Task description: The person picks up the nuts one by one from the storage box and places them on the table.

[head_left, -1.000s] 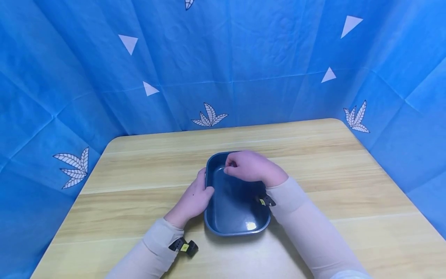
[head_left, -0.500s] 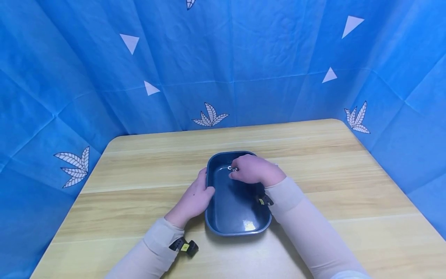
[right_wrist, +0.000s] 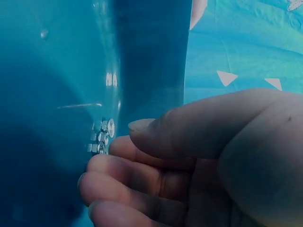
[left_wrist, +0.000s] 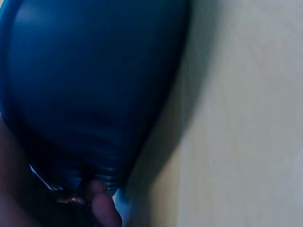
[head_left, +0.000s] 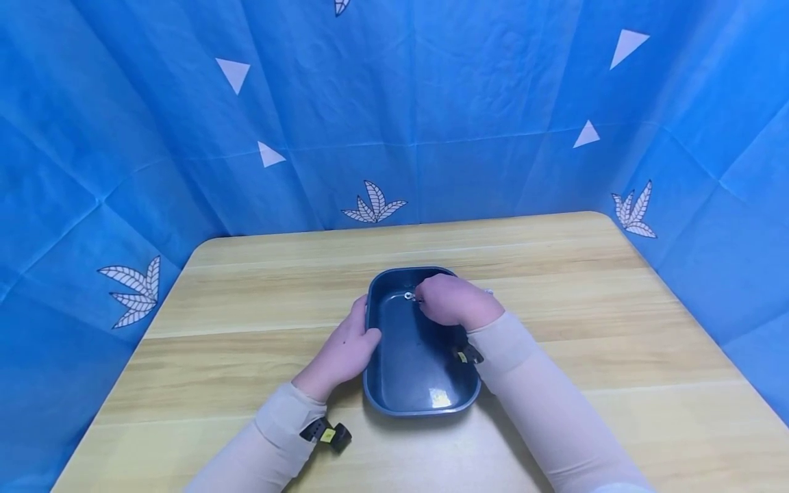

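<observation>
A dark blue rectangular tray (head_left: 407, 356) rests on the table. My left hand (head_left: 342, 352) grips its left side, thumb over the rim and fingers against the outer wall. Inside the far part of the tray is my right hand (head_left: 453, 301), palm and fingertips hidden from the head view. In the right wrist view its fingers (right_wrist: 111, 187) are loosely curled, the thumb stands apart from them, and nothing shows between. Several small silver hex nuts (right_wrist: 102, 137) lie close together by the fingertips at the tray's far end; the head view shows these nuts (head_left: 409, 296) left of the hand.
The wooden table (head_left: 265, 287) extends around the tray. A blue curtain (head_left: 394, 103) with white triangles and leaves hangs behind and at both sides. Something small and silvery (head_left: 489, 291) shows beyond my right wrist, mostly hidden.
My right hand has lowered into the tray and shifted slightly right. The silver nuts, unseen a second ago, now show left of its fingers. My left hand keeps its grip on the tray.
</observation>
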`<move>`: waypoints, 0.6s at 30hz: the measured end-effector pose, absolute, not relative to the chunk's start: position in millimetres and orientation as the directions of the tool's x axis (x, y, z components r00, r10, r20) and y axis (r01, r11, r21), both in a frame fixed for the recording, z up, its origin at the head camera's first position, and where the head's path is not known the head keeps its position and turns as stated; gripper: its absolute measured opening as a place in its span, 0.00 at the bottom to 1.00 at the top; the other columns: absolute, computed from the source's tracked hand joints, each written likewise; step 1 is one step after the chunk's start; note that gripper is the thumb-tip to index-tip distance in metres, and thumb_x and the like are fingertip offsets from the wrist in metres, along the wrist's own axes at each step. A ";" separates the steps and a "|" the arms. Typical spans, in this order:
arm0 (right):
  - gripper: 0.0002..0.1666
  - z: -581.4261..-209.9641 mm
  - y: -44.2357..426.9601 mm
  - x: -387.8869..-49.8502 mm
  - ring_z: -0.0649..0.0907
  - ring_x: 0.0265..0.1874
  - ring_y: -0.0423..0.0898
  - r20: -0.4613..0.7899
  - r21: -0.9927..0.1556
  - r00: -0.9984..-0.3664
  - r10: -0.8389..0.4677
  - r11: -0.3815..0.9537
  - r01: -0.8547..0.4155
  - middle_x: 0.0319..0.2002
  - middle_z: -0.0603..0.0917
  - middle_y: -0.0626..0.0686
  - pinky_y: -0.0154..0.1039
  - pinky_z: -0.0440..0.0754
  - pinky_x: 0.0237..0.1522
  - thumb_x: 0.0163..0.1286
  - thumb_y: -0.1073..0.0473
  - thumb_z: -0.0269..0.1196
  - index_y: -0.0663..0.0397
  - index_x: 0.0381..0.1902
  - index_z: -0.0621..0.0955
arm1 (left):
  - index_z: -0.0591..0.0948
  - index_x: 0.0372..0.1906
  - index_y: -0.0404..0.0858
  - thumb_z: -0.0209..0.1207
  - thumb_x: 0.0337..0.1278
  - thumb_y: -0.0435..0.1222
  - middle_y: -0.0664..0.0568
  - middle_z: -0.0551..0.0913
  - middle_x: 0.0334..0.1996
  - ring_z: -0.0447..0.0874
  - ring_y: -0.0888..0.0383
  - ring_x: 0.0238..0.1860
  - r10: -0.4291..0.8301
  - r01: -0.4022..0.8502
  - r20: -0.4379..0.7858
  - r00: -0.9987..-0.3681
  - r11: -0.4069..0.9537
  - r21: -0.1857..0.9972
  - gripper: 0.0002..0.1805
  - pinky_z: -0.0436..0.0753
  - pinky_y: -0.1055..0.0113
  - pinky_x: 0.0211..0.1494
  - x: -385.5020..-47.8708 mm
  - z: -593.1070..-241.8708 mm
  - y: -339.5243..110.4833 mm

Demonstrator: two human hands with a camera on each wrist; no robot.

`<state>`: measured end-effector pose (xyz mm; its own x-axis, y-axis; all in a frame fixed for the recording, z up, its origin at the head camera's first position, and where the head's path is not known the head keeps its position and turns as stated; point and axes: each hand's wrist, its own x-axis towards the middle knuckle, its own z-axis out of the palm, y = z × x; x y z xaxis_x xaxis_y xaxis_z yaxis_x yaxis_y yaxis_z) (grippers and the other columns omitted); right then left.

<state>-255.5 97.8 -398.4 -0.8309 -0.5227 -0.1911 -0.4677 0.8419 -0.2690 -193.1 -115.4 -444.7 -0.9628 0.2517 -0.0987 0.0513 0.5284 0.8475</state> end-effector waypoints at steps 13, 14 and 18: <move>0.16 -398.9 98.4 -254.9 0.73 0.19 0.44 -0.212 -0.256 -0.820 -0.532 0.840 -0.479 0.18 0.72 0.46 0.36 0.73 0.24 0.72 0.62 0.57 0.49 0.22 0.78 | 0.50 0.81 0.42 0.46 0.71 0.37 0.48 0.62 0.76 0.64 0.46 0.73 0.248 0.047 -0.106 -0.963 0.541 0.840 0.37 0.69 0.42 0.69 -193.0 -445.4 -115.2; 0.18 -398.9 98.6 -254.8 0.72 0.17 0.43 -0.210 -0.260 -0.816 -0.538 0.836 -0.484 0.17 0.70 0.45 0.36 0.71 0.23 0.73 0.62 0.57 0.48 0.19 0.76 | 0.49 0.81 0.42 0.46 0.71 0.37 0.48 0.62 0.76 0.64 0.46 0.73 0.247 0.046 -0.107 -0.963 0.541 0.840 0.37 0.69 0.41 0.69 -192.9 -445.5 -115.3; 0.22 -398.7 99.7 -253.5 0.65 0.14 0.43 -0.206 -0.275 -0.807 -0.553 0.825 -0.494 0.14 0.60 0.45 0.35 0.65 0.21 0.71 0.63 0.55 0.48 0.15 0.68 | 0.49 0.81 0.42 0.46 0.71 0.37 0.48 0.61 0.76 0.64 0.46 0.73 0.248 0.049 -0.103 -0.963 0.540 0.840 0.37 0.69 0.41 0.69 -193.3 -446.7 -115.9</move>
<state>-253.5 99.7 -398.7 -0.8074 -0.5526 -0.2065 -0.4941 0.8247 -0.2752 -193.3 -115.9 -446.7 -0.9633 0.2479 -0.1029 0.0493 0.5402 0.8401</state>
